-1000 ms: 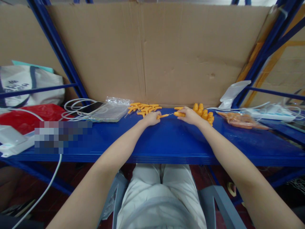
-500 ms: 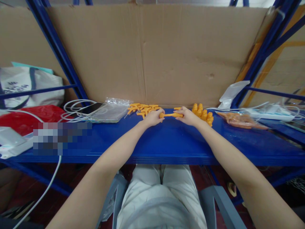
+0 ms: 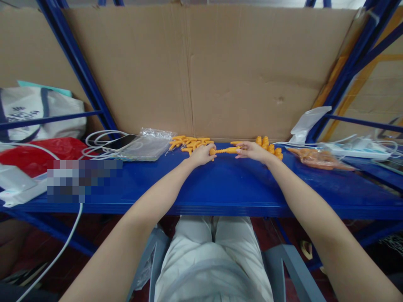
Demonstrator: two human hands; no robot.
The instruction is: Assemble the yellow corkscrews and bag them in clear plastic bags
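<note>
An orange plastic rod-like piece (image 3: 225, 150) spans between my two hands over the blue shelf (image 3: 220, 184). My left hand (image 3: 201, 154) is closed around its left end. My right hand (image 3: 252, 151) pinches its right end with the fingertips. Behind my left hand lies a heap of loose orange T-shaped parts (image 3: 189, 144). Behind my right hand stands a cluster of orange ribbed pieces (image 3: 270, 149).
A clear plastic bag (image 3: 147, 144) with a phone (image 3: 121, 142) and white cables (image 3: 97, 140) lies at the left. A red bag (image 3: 34, 153) and white tote (image 3: 37, 111) sit further left. A packet of orange parts (image 3: 317, 158) and power strip (image 3: 355, 151) lie right. Cardboard (image 3: 201, 71) backs the shelf.
The two orange pieces, held apart with a small chain between them a second ago, have come together into one rod. My right hand's fingers have loosened to a fingertip pinch.
</note>
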